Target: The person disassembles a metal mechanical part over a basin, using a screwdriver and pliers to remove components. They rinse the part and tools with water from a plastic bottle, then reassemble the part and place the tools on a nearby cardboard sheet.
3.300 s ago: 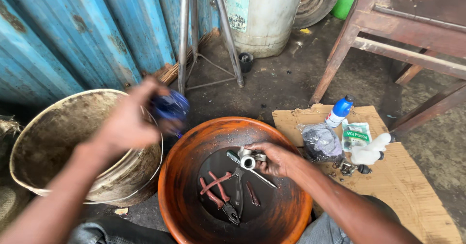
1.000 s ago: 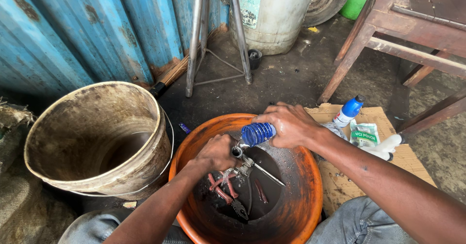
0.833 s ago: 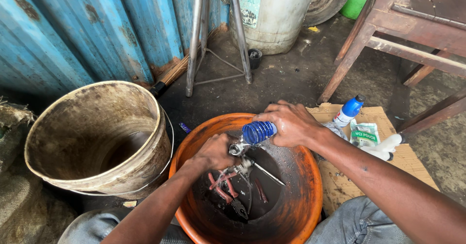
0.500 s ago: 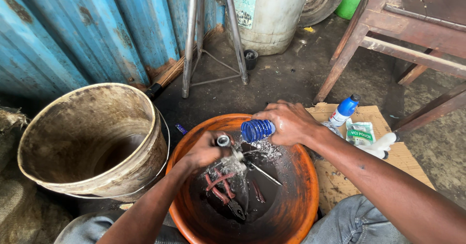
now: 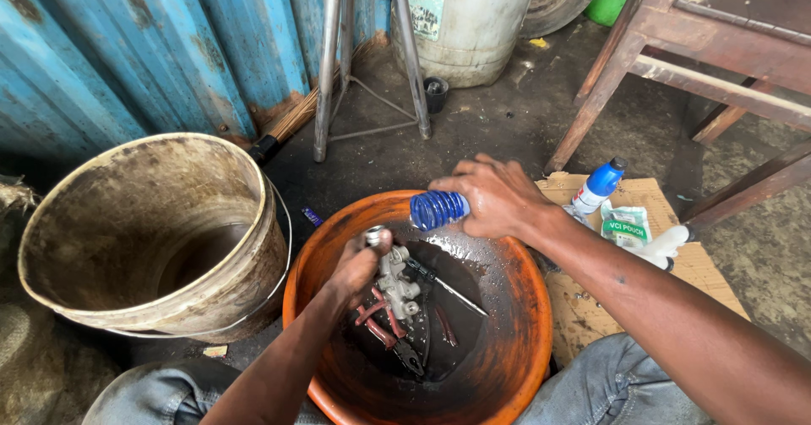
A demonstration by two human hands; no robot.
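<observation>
Corrugated blue sheeting [image 5: 127, 45] is standing along the top left, with a pale drum [image 5: 469, 19] and a metal stand [image 5: 363, 62] set before it on the dark floor [image 5: 498, 129]. A wooden frame [image 5: 676, 45] is reaching in from the right. A dirty bucket [image 5: 148, 231] is sitting at the left, just beside an orange basin [image 5: 524, 307], which is lying between the knees. Cardboard [image 5: 591, 298] is spread to the right of the basin, and a white bottle with a blue cap [image 5: 596, 187] and a small pouch [image 5: 627, 222] are lying on it. A blue ribbed bottle [image 5: 438, 209] is being gripped by the right hand [image 5: 498, 197], fingers clenched around it, and is being held tipped sideways over the basin's far rim. A grey metal part [image 5: 395, 277] is being grasped by the left hand [image 5: 359, 269] inside the basin, above dark liquid. Red-handled pliers [image 5: 384, 332] and a thin rod [image 5: 448, 286] are lying in the basin below it.
</observation>
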